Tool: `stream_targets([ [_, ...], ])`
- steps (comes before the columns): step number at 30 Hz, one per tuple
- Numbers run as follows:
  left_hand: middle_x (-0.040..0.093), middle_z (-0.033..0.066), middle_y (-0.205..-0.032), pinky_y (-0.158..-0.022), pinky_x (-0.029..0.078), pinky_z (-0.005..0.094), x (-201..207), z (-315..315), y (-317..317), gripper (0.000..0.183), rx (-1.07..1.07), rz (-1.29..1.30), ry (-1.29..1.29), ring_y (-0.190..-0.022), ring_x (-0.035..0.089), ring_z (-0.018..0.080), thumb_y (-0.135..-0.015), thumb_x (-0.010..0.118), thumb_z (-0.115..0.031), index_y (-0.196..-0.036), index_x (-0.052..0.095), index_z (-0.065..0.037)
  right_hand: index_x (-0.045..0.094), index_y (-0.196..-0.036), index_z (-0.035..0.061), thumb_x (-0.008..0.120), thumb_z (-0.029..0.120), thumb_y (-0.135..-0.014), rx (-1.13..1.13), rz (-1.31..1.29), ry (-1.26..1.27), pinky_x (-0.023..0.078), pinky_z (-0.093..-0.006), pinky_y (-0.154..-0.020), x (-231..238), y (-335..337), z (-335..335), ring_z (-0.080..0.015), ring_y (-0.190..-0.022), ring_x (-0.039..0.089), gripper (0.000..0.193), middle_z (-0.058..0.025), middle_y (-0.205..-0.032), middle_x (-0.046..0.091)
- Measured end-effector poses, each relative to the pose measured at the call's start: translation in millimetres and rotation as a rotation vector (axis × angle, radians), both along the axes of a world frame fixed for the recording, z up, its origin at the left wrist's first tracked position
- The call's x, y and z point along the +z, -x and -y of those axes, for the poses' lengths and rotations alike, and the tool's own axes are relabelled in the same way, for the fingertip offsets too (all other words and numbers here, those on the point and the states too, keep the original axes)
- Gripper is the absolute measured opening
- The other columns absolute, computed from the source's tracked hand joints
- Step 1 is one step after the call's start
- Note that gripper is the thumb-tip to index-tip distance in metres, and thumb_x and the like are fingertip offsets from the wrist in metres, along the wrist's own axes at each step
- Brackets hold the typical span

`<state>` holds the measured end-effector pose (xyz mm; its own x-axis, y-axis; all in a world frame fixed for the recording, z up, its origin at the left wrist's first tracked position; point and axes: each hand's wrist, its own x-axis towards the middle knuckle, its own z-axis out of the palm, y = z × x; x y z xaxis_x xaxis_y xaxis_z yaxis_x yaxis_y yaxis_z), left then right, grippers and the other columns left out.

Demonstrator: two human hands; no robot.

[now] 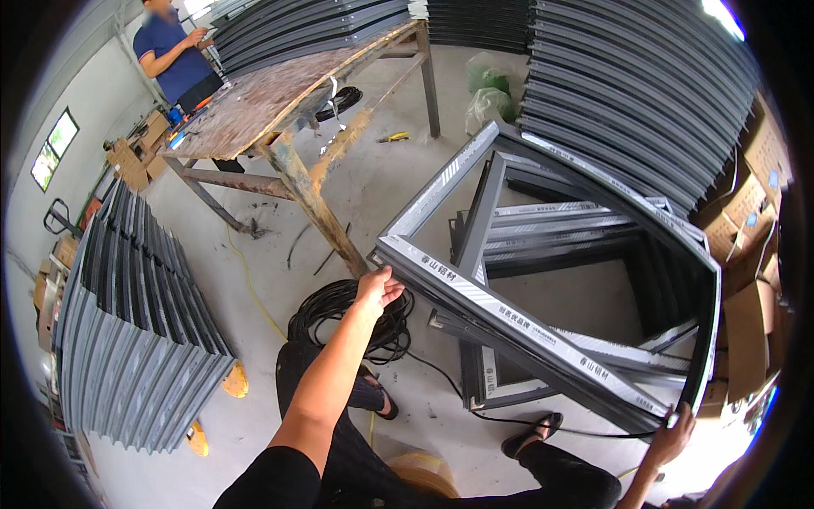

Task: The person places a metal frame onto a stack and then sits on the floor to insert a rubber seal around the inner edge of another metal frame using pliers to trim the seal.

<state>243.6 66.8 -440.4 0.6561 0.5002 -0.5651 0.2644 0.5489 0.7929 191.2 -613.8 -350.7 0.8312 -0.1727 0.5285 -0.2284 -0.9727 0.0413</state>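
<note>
A dark grey rectangular window frame [530, 329], with light printed film along its bars, is tilted in front of me. At its near left corner, my left hand [379, 290] is closed on the edge with curled fingers. My right hand [672, 437] grips the near right corner. Beneath this frame, more window frames [564, 222] lie stacked at differing angles, partly hidden by it. A black cable [593, 433] runs along the floor below the held frame.
A worn workbench [280, 81] stands ahead, with a person [174, 55] behind it. Tall frame stacks rise at left [140, 331] and far right [636, 85]. Coiled black cable [326, 314] lies by my left leg. Cardboard boxes [746, 339] line the right side.
</note>
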Motion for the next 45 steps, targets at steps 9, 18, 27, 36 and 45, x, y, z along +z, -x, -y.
stream_targets([
  [9,0.064,0.0094,-0.085,-0.073,0.057,0.0382,-2,8,7,0.025,-0.210,0.095,0.075,-0.080,0.064,0.0223,-0.087,0.066,-0.028,-0.094,0.058,-0.005,0.058,-0.114,0.0002,0.044,0.010,-0.095,-0.066,0.091,-0.101,0.043,-0.0423,-0.088,-36,5,37,-0.0329,-0.105,0.053,0.026,-0.0152,-0.109,0.061],
  [18,0.061,0.0059,-0.080,-0.073,0.055,0.0370,2,31,10,0.017,-0.228,0.121,0.095,-0.078,0.061,0.0202,-0.084,0.070,-0.016,-0.083,0.055,-0.010,0.058,-0.110,-0.0028,0.046,0.010,-0.095,-0.044,0.094,-0.093,0.042,-0.0416,-0.088,-44,-2,48,-0.0331,-0.105,0.052,0.023,-0.0157,-0.106,0.060],
  [27,0.063,0.0022,-0.078,-0.066,0.053,0.0309,5,56,16,0.015,-0.222,0.065,0.008,-0.073,0.063,0.0165,-0.083,0.072,-0.019,-0.083,0.059,-0.011,0.058,-0.109,-0.0039,0.045,0.014,-0.096,-0.007,0.114,-0.110,0.042,-0.0423,-0.089,-44,0,47,-0.0334,-0.105,0.051,0.025,-0.0170,-0.106,0.060],
  [36,0.061,-0.0026,-0.073,-0.057,0.047,0.0270,-2,77,21,0.021,-0.264,-0.038,-0.061,-0.067,0.060,0.0113,-0.082,0.073,-0.025,-0.078,0.056,-0.014,0.059,-0.106,-0.0037,0.047,0.011,-0.094,-0.032,0.111,-0.113,0.041,-0.0436,-0.090,-39,-8,36,-0.0347,-0.104,0.051,0.023,-0.0175,-0.105,0.060],
  [45,0.067,0.0047,-0.072,-0.052,0.052,0.0269,26,141,36,0.049,-0.538,-0.224,-0.123,-0.061,0.066,0.0155,-0.072,0.073,-0.053,-0.079,0.061,-0.007,0.059,-0.103,-0.0025,0.048,0.009,-0.092,-0.031,0.105,-0.139,0.040,-0.0432,-0.090,-21,2,29,-0.0346,-0.102,0.051,0.019,-0.0167,-0.104,0.060],
])
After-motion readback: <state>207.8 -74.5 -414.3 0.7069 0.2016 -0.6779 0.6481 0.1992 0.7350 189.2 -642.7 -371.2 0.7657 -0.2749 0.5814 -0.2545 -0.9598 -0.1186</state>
